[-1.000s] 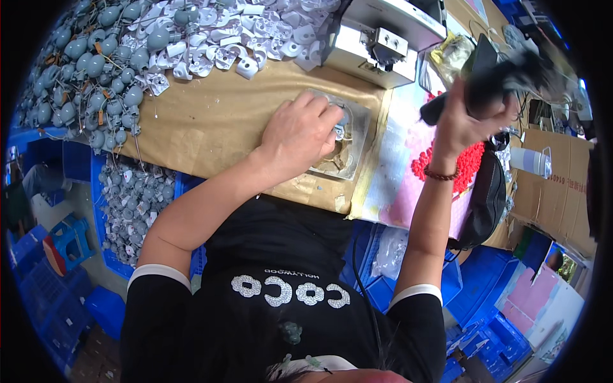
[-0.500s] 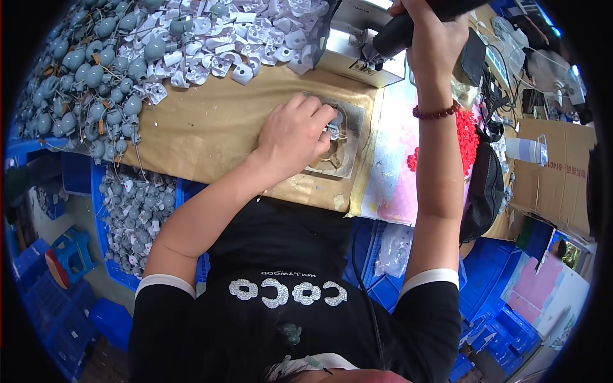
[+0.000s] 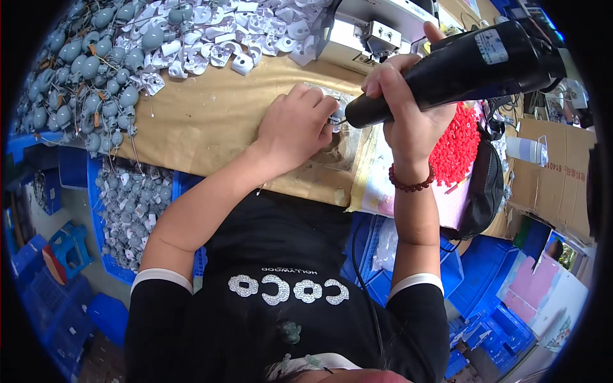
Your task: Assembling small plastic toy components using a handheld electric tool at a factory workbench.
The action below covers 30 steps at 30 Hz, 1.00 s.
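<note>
Right hand (image 3: 412,115) grips a black electric screwdriver (image 3: 476,69), long axis slanting, bit (image 3: 343,121) leftward; left hand's (image 3: 295,127) grip (half-hidden) I can't tell.

Right grip (image 3: 412,121) around black power driver (image 3: 472,70), left grip (image 3: 297,127) over clear plate (image 3: 349,152), red pieces (image 3: 458,140), heaped grey parts (image 3: 80,67)

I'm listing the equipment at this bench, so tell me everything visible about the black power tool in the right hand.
The black power tool has a thick, rounded body, plastic by its look, with a pale label on its side. Its nose narrows to a thin, metallic-looking bit. It slants across the picture, nose to the left and lower, gripped near the front by the right hand. The bit ends beside the left hand; what its tip touches is unclear.
</note>
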{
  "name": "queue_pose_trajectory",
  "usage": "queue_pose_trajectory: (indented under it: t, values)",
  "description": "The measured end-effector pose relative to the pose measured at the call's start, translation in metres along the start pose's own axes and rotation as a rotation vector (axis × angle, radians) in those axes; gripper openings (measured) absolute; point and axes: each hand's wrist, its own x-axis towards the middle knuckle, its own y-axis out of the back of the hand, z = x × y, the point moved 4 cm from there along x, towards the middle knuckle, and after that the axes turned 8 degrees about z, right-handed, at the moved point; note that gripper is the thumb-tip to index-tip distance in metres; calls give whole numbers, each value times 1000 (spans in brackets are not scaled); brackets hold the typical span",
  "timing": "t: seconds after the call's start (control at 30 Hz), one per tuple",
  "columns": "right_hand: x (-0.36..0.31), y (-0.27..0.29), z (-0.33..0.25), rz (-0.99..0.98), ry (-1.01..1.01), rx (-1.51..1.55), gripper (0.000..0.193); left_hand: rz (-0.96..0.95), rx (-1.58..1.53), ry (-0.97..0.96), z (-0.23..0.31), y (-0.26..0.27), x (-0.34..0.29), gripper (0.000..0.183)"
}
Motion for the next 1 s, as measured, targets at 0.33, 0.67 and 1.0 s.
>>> queue_pose_trajectory:
  t: [0.33,0.67,1.0]
  values:
    - [-7,-3,-2,-76,-2,-84,69,4,-18,0,0,1,-1,35]
    - [-22,-2,9,-233,161,-176,58,10,-76,-15,-1,5,2,29]
    - [-31,3,17,-204,194,-242,51,-11,-94,12,0,6,2,32]
